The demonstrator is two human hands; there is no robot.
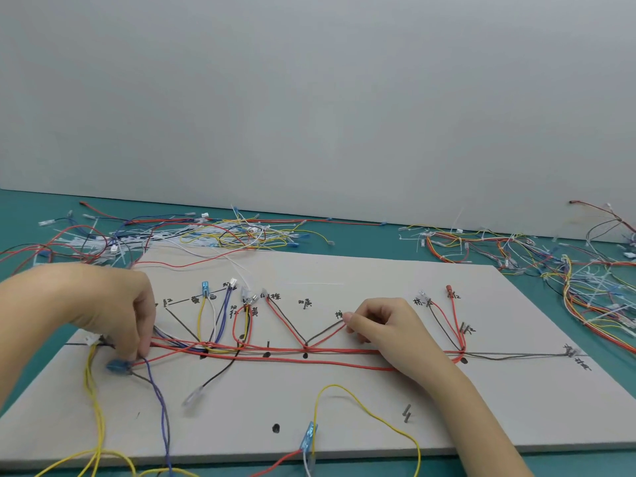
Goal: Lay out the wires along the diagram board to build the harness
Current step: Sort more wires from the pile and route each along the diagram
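The pale diagram board (361,280) lies flat on the teal table, marked with black lines, dots and handwritten labels. Red, brown, yellow, blue and white wires (275,351) run along its main horizontal line and branch up to pins. My left hand (113,311) pinches the wire bundle at the board's left end, just above a blue terminal (118,366). My right hand (382,325) pinches the end of a red and brown wire pair at a label near the board's middle. A loose yellow wire (361,404) loops over the front of the board.
Tangled spare wires and white cable ties (192,235) lie heaped behind the board at the left. Another tangle of wires (537,256) spreads over the table at the right. A grey wall stands behind. Two small metal pins (406,413) stick up near the board's front.
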